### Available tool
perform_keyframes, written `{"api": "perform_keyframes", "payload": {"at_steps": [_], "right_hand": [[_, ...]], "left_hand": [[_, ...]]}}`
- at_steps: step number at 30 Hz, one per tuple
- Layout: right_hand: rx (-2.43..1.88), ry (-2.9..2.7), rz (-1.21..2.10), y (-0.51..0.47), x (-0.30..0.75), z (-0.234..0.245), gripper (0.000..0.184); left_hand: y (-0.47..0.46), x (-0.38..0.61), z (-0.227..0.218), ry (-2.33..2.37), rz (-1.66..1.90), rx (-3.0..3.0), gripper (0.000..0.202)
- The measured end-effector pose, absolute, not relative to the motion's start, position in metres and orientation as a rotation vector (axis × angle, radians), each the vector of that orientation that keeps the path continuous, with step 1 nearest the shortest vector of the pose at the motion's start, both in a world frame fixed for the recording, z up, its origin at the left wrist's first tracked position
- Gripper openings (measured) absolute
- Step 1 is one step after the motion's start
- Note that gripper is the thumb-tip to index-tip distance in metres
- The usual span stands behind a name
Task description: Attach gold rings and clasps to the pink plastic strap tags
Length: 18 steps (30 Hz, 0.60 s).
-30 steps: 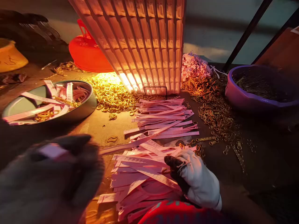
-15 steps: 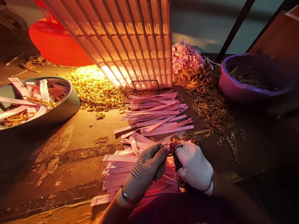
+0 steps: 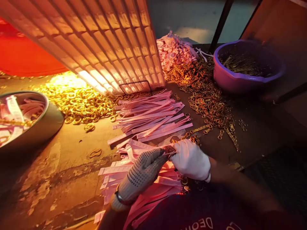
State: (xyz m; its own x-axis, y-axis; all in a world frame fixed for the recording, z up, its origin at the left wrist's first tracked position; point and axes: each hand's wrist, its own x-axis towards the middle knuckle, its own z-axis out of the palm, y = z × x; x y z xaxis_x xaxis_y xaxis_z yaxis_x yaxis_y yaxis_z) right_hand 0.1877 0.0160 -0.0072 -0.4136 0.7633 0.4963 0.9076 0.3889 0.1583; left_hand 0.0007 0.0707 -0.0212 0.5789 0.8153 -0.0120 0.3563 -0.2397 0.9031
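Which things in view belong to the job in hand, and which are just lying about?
Likely in the job:
pink strips, beneath the left hand
heaped gold-coloured rings
bowl holding more strips

Seemingly just lying about:
ribbed panel
purple basin
red object

Left hand in pale knit glove with dark dots and right hand in white glove: fingertips meeting over loose pile of flat pink strips; whatever lies between them hidden. Beyond: second pile of pink strips, heap of shiny gold rings, tilted ribbed panel. Far left: round grey-green bowl with pink strips inside. Right: purple bowl, heap of gold chain links just beside.
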Motion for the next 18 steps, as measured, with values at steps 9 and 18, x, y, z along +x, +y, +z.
{"api": "perform_keyframes", "payload": {"at_steps": [9, 18], "right_hand": [[-1.87, -2.432, 0.138, 0.012, 0.189, 0.031, 0.014], [-1.735, -2.623, 0.28, 0.013, 0.197, 0.021, 0.027]], "left_hand": [[0.055, 0.006, -0.021, 1.077, 0.544, 1.652, 0.029], [0.039, 0.009, -0.021, 1.141, 0.592, 1.624, 0.02]]}}
